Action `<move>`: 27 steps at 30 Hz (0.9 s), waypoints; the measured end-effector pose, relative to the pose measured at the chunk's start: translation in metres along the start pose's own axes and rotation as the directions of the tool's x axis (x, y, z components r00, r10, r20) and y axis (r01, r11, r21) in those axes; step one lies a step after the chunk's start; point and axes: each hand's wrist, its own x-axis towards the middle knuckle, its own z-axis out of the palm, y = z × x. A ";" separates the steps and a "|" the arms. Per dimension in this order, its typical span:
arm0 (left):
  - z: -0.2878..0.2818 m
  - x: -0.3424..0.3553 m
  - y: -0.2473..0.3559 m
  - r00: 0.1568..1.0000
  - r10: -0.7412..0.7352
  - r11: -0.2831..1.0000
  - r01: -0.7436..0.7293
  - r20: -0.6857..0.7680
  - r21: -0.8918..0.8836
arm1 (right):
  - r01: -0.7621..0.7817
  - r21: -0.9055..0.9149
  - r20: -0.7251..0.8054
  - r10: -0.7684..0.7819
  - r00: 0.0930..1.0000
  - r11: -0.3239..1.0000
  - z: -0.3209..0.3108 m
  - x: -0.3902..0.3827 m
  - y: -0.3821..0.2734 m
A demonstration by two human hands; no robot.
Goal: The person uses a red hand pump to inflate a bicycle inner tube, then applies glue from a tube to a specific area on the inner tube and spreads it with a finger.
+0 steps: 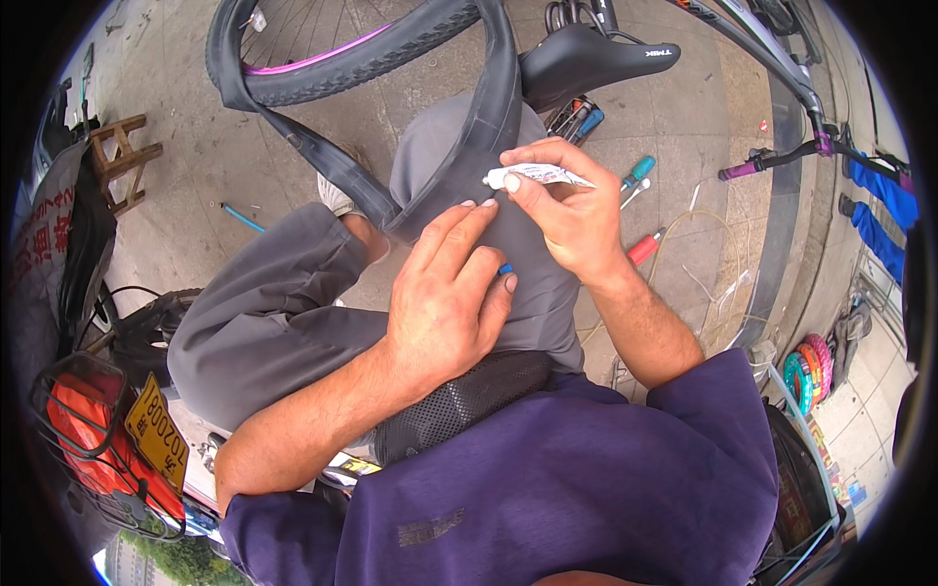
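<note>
A white squeeze tube (547, 175) with a pointed nozzle is pinched between the thumb and fingers of my right hand (584, 217). Its nozzle points left, over the black bicycle inner tube (469, 168) draped across my grey-trousered leg. My left hand (442, 293) rests at the inner tube's near edge, fingertips close below the nozzle. Between its curled thumb and fingers a small blue piece (505, 270) sticks out, mostly hidden. Beyond, the inner tube loops up beside a knobby bicycle tyre (362, 68) on a wheel with a pink rim.
A black saddle (596, 61) juts in at the top. Screwdrivers with a teal handle (640, 168) and a red handle (645, 248) lie on the paving to the right. A wooden stool (122, 161) stands left; a handlebar (782, 159) with purple grips is far right.
</note>
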 end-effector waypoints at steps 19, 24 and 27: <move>-0.001 0.002 0.004 1.000 -0.027 0.999 0.027 -0.010 -0.037 | 0.249 -0.492 0.125 -0.215 0.968 0.834 -0.007 0.013 -0.028; -0.001 0.003 0.001 0.994 -0.091 0.984 0.080 -0.064 -0.158 | 0.365 -0.397 0.015 -0.391 0.920 0.842 -0.011 0.007 -0.022; -0.001 0.002 -0.002 0.975 -0.209 0.949 0.184 -0.071 -0.257 | 0.136 0.093 -0.053 -0.131 0.990 0.986 -0.008 -0.008 -0.022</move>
